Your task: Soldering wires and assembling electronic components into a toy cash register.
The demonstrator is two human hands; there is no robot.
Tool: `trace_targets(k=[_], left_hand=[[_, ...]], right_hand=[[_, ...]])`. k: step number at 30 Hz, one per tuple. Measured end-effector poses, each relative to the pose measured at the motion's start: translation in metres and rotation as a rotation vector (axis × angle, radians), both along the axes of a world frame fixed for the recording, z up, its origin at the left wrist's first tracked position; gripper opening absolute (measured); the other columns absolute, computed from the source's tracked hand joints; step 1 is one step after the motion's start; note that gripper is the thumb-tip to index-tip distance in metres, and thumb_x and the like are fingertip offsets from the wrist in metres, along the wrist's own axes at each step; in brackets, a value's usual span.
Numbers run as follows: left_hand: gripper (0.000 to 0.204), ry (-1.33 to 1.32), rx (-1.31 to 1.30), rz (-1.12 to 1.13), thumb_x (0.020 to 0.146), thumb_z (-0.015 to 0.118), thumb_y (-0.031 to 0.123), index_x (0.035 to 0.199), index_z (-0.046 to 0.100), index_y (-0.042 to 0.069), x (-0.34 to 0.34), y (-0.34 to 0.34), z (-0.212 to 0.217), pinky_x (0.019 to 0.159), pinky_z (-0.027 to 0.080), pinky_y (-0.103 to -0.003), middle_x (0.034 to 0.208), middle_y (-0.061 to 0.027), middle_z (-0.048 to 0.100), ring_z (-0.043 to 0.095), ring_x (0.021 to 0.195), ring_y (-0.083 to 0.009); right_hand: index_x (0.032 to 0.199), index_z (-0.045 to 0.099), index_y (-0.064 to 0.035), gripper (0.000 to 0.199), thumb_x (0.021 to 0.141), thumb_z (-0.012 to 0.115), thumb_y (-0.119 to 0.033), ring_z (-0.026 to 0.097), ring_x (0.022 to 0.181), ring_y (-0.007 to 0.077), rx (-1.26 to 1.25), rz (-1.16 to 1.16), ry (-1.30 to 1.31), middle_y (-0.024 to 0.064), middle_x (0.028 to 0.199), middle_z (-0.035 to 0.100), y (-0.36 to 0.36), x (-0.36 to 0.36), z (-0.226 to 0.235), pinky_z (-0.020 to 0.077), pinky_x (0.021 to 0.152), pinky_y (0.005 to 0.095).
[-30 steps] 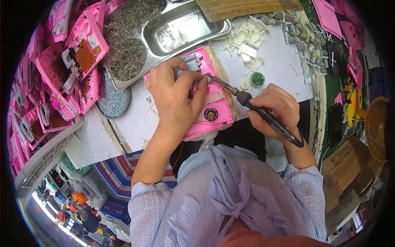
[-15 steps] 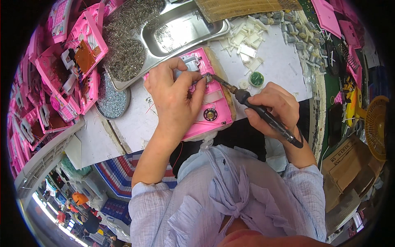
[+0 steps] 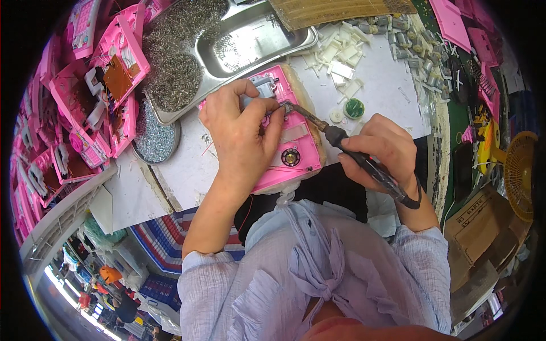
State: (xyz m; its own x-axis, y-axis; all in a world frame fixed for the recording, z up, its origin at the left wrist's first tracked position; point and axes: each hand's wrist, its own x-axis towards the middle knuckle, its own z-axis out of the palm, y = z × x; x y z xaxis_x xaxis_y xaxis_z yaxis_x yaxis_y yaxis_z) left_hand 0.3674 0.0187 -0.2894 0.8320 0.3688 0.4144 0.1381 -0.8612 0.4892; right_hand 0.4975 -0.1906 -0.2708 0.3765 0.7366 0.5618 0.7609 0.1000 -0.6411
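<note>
A pink plastic toy casing (image 3: 309, 149) lies open-side up on a pale pad, with a round black speaker (image 3: 290, 157) near its lower edge. Over its left part rests my left hand (image 3: 242, 122), thumb and forefinger pinched at a spot by the iron's tip; what they pinch is too small to make out. My right hand (image 3: 382, 153) grips a black soldering iron (image 3: 364, 159), whose metal tip meets the casing right beside those fingertips. Close to the iron stand a round tub of green stuff (image 3: 354, 108) and a small white disc (image 3: 336, 116).
A metal tray (image 3: 250, 48) with heaps of springs sits behind my left hand, near a round dish of screws (image 3: 154, 136). White plastic brackets (image 3: 341, 54) and small motors (image 3: 418, 54) lie at the far right. Pink casings (image 3: 94, 91) are stacked at left; a yellow fan (image 3: 520, 176) stands at right.
My right hand and the rear of the soldering iron have shifted slightly, its cable end lower. The tip stays by my left fingertips, and my left hand holds its place.
</note>
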Motion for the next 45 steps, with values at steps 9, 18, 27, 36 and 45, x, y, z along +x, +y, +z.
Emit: trace_targets(k=[9,18,27,36,45], left_hand=[[0.016,0.001,0.002,-0.004,0.072,0.083,0.015,0.085,0.074,0.012,0.000,0.000,0.000,0.084,0.033,-0.041,0.104,-0.0054,0.057,0.050,0.093,-0.0252],[0.016,0.059,0.042,0.018,0.073,0.085,0.015,0.085,0.076,0.010,0.001,-0.002,0.008,0.086,0.036,-0.040,0.105,-0.0075,0.058,0.052,0.092,-0.0244],[0.015,0.012,0.033,0.011,0.073,0.083,0.018,0.085,0.074,0.014,0.001,-0.001,0.004,0.086,0.033,-0.042,0.104,-0.0046,0.057,0.052,0.089,-0.0234],[0.016,0.014,0.042,0.006,0.074,0.083,0.017,0.087,0.076,0.015,0.000,-0.001,0.003,0.086,0.033,-0.041,0.104,-0.0044,0.057,0.052,0.088,-0.0231],[0.014,0.051,0.040,-0.062,0.073,0.080,0.019,0.084,0.074,0.015,-0.002,-0.004,0.012,0.087,0.032,-0.043,0.101,-0.0050,0.057,0.052,0.092,-0.0248]], right_hand=[[0.099,0.068,-0.0020,0.033,0.069,0.083,0.002,0.055,0.055,0.0210,0.001,-0.048,0.044,0.0058,0.067,0.058,-0.013,0.007,0.007,0.0419,0.050,0.0308],[0.099,0.068,-0.0018,0.033,0.070,0.084,0.002,0.055,0.055,0.0210,0.024,-0.050,0.034,0.0059,0.067,0.059,-0.016,0.010,0.008,0.0414,0.050,0.0308],[0.099,0.069,-0.0029,0.033,0.070,0.084,0.001,0.056,0.056,0.0209,0.028,-0.053,0.059,0.0052,0.068,0.058,-0.017,0.009,0.005,0.0421,0.051,0.0309],[0.099,0.069,-0.0033,0.033,0.070,0.084,0.001,0.056,0.056,0.0206,0.027,-0.058,0.070,0.0047,0.067,0.058,-0.017,0.008,0.003,0.0425,0.051,0.0308],[0.098,0.070,-0.0039,0.033,0.069,0.083,0.002,0.055,0.055,0.0208,0.057,-0.037,0.082,0.0049,0.067,0.058,-0.017,0.004,-0.001,0.0424,0.050,0.0308]])
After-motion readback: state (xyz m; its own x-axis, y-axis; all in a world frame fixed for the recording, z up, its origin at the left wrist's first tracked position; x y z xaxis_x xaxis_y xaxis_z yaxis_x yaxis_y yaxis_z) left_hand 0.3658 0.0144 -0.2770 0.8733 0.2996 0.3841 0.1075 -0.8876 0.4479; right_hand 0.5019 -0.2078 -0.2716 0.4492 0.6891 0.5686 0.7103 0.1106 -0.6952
